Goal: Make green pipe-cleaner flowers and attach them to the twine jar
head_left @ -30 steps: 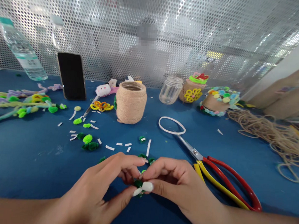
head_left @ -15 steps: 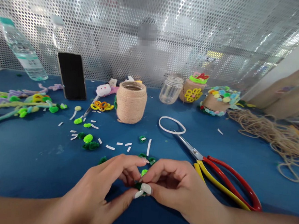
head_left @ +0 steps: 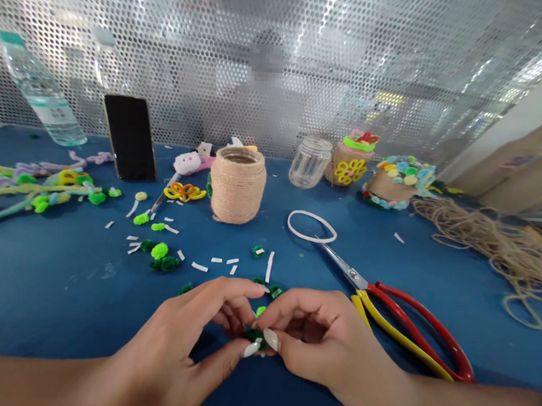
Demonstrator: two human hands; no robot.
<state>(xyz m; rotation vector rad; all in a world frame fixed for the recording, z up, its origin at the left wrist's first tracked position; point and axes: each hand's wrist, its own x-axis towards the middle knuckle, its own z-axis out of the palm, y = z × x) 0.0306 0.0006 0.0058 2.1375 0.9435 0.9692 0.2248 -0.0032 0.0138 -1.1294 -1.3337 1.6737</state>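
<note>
Head view: at the near edge, two bare hands are meeting over a small dark green fuzzy piece (head_left: 256, 336), both thumbs pressing its near side. The left hand (head_left: 182, 336) is pinching it lightly, index finger lifting clear and a curled finger seeming to back it. The right hand (head_left: 327, 330) is nipping its other side between thumb and forefinger, almost no gap showing; I can't tell how firmly either is gripping.

The long nails are leaving little pad on the piece, so I'd say it could be slipping out if one thumb rolled. A bright green pom-pom (head_left: 261, 312) is lying just beyond the fingertips, where a brushing knuckle could be knocking it away. Farther out, a loose white strip (head_left: 269, 266) might be sticking to a finger if it's tacky. Right of the hands, scissors (head_left: 362, 288) are resting on the blue table (head_left: 59, 312), and a twine-wrapped jar (head_left: 237, 191) is standing beyond.
</note>
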